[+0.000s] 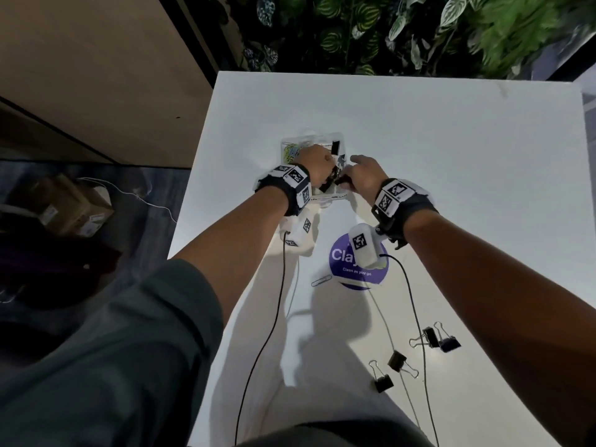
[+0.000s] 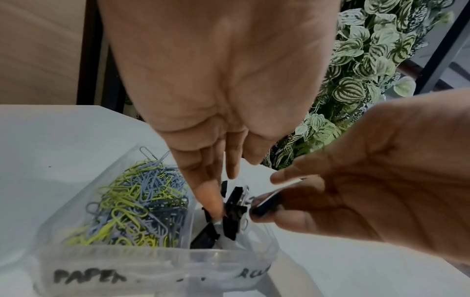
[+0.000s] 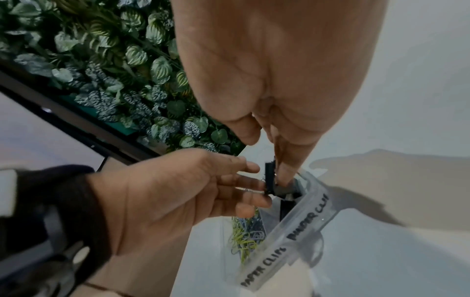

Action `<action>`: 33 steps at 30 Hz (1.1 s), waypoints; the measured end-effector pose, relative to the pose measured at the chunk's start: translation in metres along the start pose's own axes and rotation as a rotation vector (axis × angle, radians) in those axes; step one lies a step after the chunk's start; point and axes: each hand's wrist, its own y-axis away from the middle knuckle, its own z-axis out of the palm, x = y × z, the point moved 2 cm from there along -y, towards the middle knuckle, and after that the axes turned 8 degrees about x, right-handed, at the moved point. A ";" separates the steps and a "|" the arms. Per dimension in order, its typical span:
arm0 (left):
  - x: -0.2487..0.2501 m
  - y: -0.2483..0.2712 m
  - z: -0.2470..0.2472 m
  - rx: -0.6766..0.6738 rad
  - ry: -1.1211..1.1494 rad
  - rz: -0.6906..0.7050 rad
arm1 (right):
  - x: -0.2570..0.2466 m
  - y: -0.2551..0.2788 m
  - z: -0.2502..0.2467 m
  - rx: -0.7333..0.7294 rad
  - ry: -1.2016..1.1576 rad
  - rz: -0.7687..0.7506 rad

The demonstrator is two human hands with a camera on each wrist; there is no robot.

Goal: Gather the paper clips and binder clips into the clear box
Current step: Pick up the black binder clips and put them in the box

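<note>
Clear box point(image 2: 157, 259) holds yellow-grey paper clips point(image 2: 137, 205), black binder clips point(image 2: 232, 209).

Both hands, left hand point(image 1: 317, 162) and right hand point(image 1: 364, 179), are held over the clear box point(image 1: 309, 141); four binder clips point(image 1: 446, 341) are scattered nearer the person than that box.

head view looks steeply down; both wrist views sit close, sharing the clear box point(image 2: 157, 259).
</note>
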 end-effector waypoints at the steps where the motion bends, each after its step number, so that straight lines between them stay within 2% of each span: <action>1: -0.001 0.002 -0.001 0.013 0.006 -0.003 | 0.009 -0.012 0.001 -0.001 0.028 -0.019; 3: -0.003 0.010 -0.003 0.051 0.051 -0.006 | 0.017 -0.011 -0.004 0.016 0.084 -0.074; 6: -0.007 0.034 -0.003 0.146 0.118 0.037 | 0.018 0.042 -0.029 0.048 0.039 -0.086; 9: -0.009 0.076 0.017 0.165 0.173 0.125 | 0.055 0.079 -0.064 0.029 0.077 -0.114; 15: 0.005 0.193 0.113 -0.117 0.085 0.326 | 0.147 0.152 -0.141 -0.064 0.505 -0.210; 18: 0.015 0.250 0.153 -0.244 -0.041 0.428 | 0.185 0.181 -0.162 -0.121 0.673 -0.241; 21: 0.019 0.291 0.180 -0.305 -0.180 0.491 | 0.223 0.201 -0.165 -0.181 0.838 -0.315; 25: 0.009 0.324 0.207 -0.367 -0.418 0.641 | 0.247 0.219 -0.155 -0.072 0.957 -0.362; 27: 0.000 0.329 0.213 -0.376 -0.516 0.645 | 0.251 0.224 -0.149 -0.015 0.984 -0.364; 33: -0.010 0.318 0.207 -0.341 -0.608 0.659 | 0.274 0.228 -0.154 0.159 0.740 -0.296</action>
